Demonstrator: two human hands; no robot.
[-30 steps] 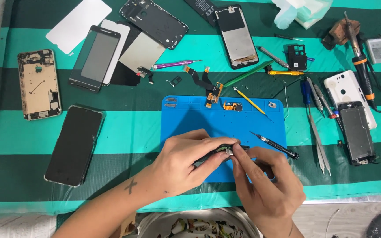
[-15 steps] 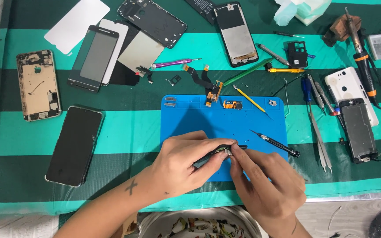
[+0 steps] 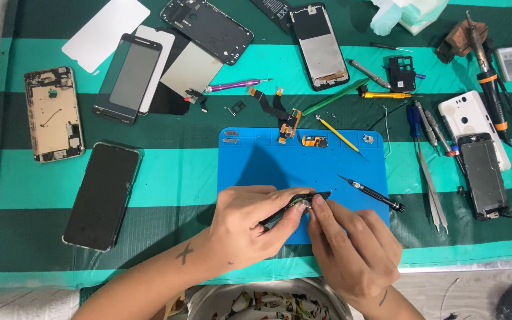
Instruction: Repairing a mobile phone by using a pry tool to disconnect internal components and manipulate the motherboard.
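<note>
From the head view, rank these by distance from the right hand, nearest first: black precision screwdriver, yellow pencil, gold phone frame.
From the right hand:
1. Black precision screwdriver, just above it on the blue mat.
2. Yellow pencil, at the mat's top edge.
3. Gold phone frame, far left.

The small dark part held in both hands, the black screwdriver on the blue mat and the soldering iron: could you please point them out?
small dark part (image 3: 303,201), head view, its middle.
black screwdriver (image 3: 374,194), head view, its shaft.
soldering iron (image 3: 492,89), head view, its handle.
</note>
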